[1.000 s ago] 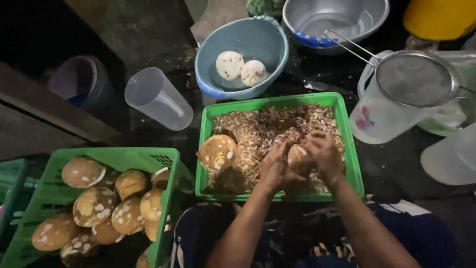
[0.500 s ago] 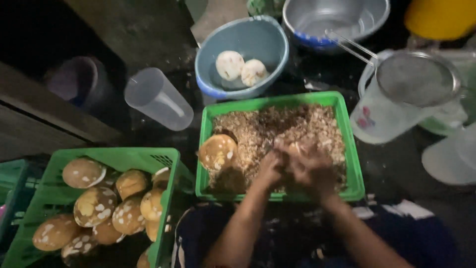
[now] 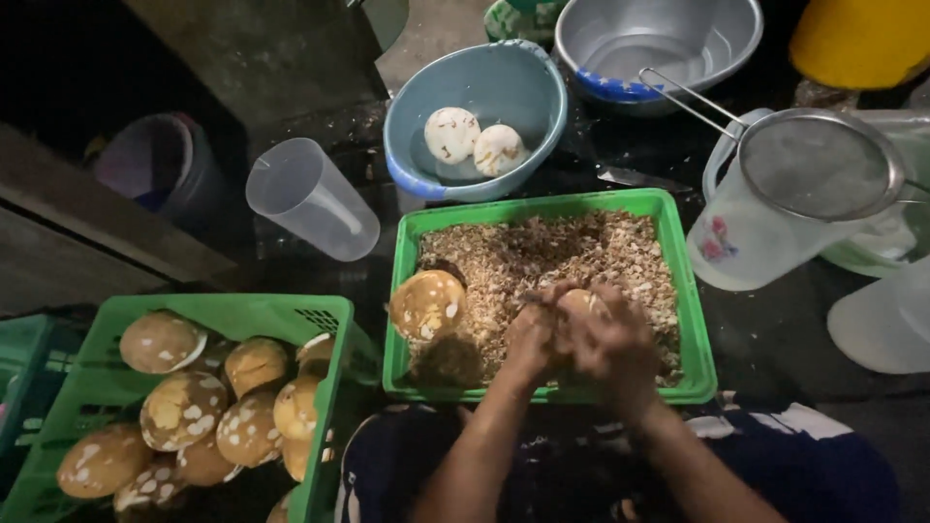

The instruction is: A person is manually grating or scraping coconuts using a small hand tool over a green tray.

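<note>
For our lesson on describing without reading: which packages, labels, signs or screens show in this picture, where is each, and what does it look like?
No packages, signs or screens show.
Jug: right of the green tray, under a strainer; translucent white, with a small pink and blue printed decoration on its side.
Nothing else bears a label: the bowl, the cup and the crate are plain.

bowl (image 3: 407, 165) behind shavings tray (image 3: 693, 320), crate of coconuts (image 3: 281, 315) left, jug (image 3: 746, 237) right
</note>
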